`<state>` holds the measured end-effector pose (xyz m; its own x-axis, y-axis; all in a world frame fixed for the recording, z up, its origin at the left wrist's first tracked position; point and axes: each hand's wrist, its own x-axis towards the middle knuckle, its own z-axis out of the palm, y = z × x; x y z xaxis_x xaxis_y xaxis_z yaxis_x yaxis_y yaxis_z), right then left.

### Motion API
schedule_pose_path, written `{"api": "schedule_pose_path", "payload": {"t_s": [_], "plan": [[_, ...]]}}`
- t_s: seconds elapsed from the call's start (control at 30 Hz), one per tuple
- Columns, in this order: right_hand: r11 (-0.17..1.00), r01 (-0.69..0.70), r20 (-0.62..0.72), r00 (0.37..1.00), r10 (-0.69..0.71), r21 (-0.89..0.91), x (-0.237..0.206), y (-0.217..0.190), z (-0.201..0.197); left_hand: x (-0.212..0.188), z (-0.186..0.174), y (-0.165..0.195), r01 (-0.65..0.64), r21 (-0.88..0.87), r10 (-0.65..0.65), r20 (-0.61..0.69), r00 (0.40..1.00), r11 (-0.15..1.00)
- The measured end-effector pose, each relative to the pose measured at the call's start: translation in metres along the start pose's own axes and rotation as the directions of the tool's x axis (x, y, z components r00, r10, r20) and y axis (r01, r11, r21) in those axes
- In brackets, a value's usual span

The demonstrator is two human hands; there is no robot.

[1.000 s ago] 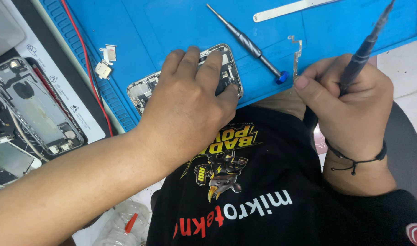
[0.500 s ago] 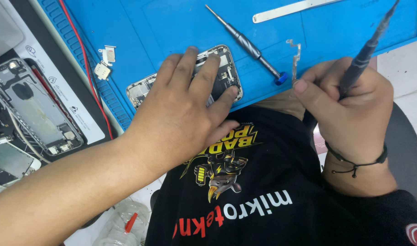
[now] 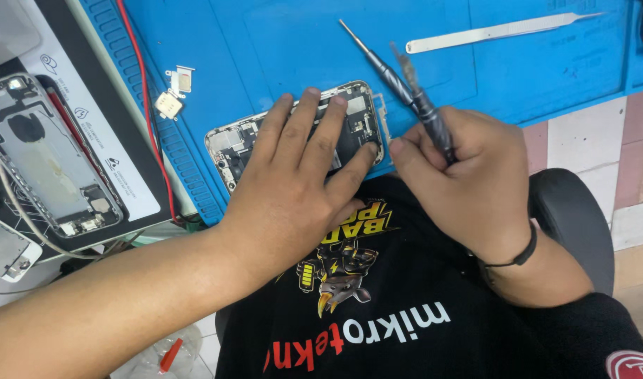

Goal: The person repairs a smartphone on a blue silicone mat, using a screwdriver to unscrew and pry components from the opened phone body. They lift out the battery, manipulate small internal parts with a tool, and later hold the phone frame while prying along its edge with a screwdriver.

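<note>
Silver opened phone (image 3: 349, 116), internals exposed, under flat left hand (image 3: 300, 189); right hand (image 3: 469, 182) fingers clamped on screwdriver (image 3: 427, 119).

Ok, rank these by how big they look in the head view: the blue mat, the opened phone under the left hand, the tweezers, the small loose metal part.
1. Blue mat
2. Opened phone, partly covered by the left hand
3. Tweezers, longer-looking but much thinner than the phone, so this order is unsure
4. Small metal part
</note>
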<state>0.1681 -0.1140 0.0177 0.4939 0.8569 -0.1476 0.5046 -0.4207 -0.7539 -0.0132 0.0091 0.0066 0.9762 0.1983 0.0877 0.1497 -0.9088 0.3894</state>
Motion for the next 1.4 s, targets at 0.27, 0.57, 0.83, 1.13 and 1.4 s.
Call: {"api": "schedule_pose_path", "payload": {"t_s": [0.27, 0.57, 0.83, 1.13, 1.4], "plan": [[0.993, 0.059, -0.052, 0.997, -0.065, -0.106, 0.0, -0.006, 0.006, 0.005, 0.0, -0.006, -0.026, -0.034, 0.024, -0.045, 0.999, 0.999], [0.996, -0.006, -0.02, 1.0, 0.005, -0.089, 0.005, -0.01, 0.006, 0.012, -0.002, -0.017, -0.093, -0.057, 0.089, -0.071, 0.994, 0.994], [0.997, -0.076, -0.023, 0.997, 0.075, -0.035, 0.004, -0.012, 0.007, 0.012, -0.003, -0.02, -0.103, -0.069, 0.097, -0.076, 0.992, 0.992], [0.998, -0.044, -0.01, 0.999, 0.044, -0.042, 0.008, -0.012, 0.009, 0.012, -0.005, -0.02, -0.109, -0.079, 0.103, -0.067, 0.992, 0.991], [0.994, 0.032, 0.005, 0.999, -0.032, -0.103, 0.01, -0.011, 0.014, 0.014, -0.005, -0.02, -0.132, 0.014, 0.132, -0.007, 0.991, 0.991]]}}
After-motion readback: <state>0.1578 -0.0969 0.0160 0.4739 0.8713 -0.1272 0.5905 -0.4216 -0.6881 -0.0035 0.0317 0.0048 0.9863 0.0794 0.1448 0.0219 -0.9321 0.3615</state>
